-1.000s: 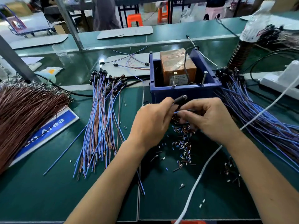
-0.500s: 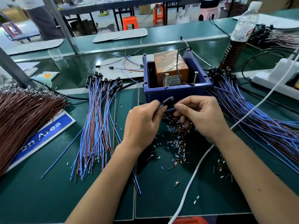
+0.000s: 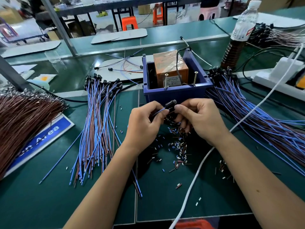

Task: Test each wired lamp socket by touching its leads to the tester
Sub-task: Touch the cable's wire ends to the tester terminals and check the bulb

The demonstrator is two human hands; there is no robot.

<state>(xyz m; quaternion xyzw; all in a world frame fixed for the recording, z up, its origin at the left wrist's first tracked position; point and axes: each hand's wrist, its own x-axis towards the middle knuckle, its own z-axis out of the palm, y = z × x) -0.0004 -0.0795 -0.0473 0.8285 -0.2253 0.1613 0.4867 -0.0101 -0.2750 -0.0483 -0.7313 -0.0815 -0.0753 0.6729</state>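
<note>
Socket (image 3: 170,104), black, sits pinched between both hands just before the blue bin (image 3: 177,95); left hand (image 3: 145,128) grips its blue lead, right hand (image 3: 200,120) holds the body; orange tester (image 3: 170,66) stands inside the bin, wired bundles (image 3: 97,126) beside

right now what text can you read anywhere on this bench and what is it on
"Area", after a cut-off word ending "n": blue sign at left.
Label on the orange tester: print too small to read.
Bottle label: red and grey print, blurred.
Nothing else readable.
</note>
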